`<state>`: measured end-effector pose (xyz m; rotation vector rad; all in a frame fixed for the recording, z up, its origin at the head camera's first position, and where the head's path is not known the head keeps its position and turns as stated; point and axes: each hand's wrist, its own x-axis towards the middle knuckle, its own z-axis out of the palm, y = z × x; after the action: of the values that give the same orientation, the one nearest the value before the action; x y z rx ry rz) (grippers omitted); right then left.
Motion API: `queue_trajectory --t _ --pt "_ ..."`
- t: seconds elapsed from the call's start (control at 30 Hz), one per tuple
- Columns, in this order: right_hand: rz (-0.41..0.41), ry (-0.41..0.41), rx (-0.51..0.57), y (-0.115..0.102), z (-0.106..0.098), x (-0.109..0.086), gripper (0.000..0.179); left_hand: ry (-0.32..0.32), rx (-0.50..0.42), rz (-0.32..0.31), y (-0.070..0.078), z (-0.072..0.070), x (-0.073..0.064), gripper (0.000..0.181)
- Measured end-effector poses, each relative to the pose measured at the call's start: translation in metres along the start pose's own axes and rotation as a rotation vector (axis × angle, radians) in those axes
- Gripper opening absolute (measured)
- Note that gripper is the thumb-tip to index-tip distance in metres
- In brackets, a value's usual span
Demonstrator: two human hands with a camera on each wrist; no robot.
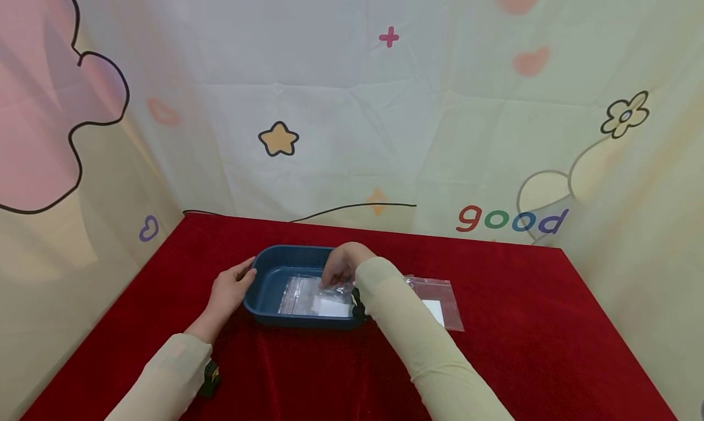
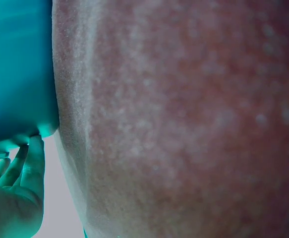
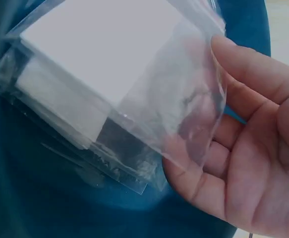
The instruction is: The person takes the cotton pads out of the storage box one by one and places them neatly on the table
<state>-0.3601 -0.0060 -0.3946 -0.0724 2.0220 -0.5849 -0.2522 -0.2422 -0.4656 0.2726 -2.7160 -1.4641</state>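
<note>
A dark blue rectangular tub (image 1: 269,318) with rounded corners stands on the red cloth. My left hand (image 1: 228,294) is at its left end, thumb and fingertips against the outer side near the rim. In the left wrist view, the straight fingers (image 2: 34,158) touch the tub's wall (image 2: 20,64). My right hand (image 3: 263,134) reaches inside the tub and pinches the edge of a clear zip bag (image 3: 149,106) holding a white square piece, thumb above and fingers beneath. More clear bags with white pieces (image 3: 65,99) lie under it in the tub.
On the red cloth (image 1: 522,323) to the right of the tub lies another clear zip bag (image 1: 448,302) with a white piece inside, partly covered by my right sleeve. A printed curtain (image 1: 335,164) hangs behind the table's far edge.
</note>
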Motion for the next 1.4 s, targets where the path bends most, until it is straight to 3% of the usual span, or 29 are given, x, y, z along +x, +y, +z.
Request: queue_trajectory --t 0.27,0.63,0.83,1.4 --pt "-0.040 0.010 0.057 0.002 0.001 0.000 0.011 -0.003 -0.008 -0.010 0.000 0.001 -0.001 0.050" --pt "-0.084 -0.078 0.108 0.001 -0.005 -0.005 0.018 0.003 -0.006 -0.013 0.000 0.001 -0.001 0.050" --pt "-0.139 -0.080 0.065 0.000 -0.008 -0.010 0.021 0.002 -0.008 -0.007 0.001 0.001 -0.002 0.050" --pt "-0.355 -0.041 0.140 0.015 -0.018 -0.022 0.034 0.002 -0.008 -0.006 0.000 0.000 -0.001 0.050"
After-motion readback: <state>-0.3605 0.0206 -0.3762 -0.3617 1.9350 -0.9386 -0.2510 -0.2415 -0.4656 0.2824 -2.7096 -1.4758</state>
